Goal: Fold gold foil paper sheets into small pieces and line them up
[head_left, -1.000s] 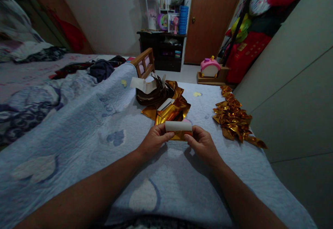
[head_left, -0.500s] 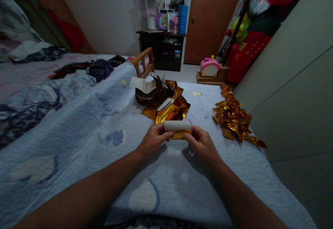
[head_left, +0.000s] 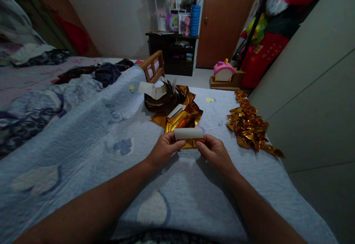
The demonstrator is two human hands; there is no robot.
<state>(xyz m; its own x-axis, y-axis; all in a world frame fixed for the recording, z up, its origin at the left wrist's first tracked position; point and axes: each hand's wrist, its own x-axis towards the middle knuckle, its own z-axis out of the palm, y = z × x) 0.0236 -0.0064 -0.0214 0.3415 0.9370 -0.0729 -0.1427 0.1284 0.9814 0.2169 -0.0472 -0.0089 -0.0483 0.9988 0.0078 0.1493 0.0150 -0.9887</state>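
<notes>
Between my two hands is a small sheet of gold foil paper (head_left: pixel 189 134), its white back curled over along the top and a gold band below. My left hand (head_left: pixel 165 146) pinches its left end, thumb on the gold side. At the right end my right hand (head_left: pixel 214 148) grips it the same way. Just beyond lie loose gold foil sheets (head_left: pixel 184 116), some showing white backs. Behind them to the left sits a dark brown stack of sheets (head_left: pixel 161 103) with pale paper on top.
Folded gold foil pieces (head_left: pixel 248 122) are heaped along the right edge of the blue quilted bedspread (head_left: pixel 111 170). Bunched clothes and bedding (head_left: pixel 107 73) lie at the left. A pink toy (head_left: pixel 223 71) stands past the bed's far end, before a dark cabinet (head_left: pixel 172 55) and door.
The white upper part of the foil paper has flattened slightly, and its lower edge now sits a little lower over the gold band. Both hands stay almost in place.
</notes>
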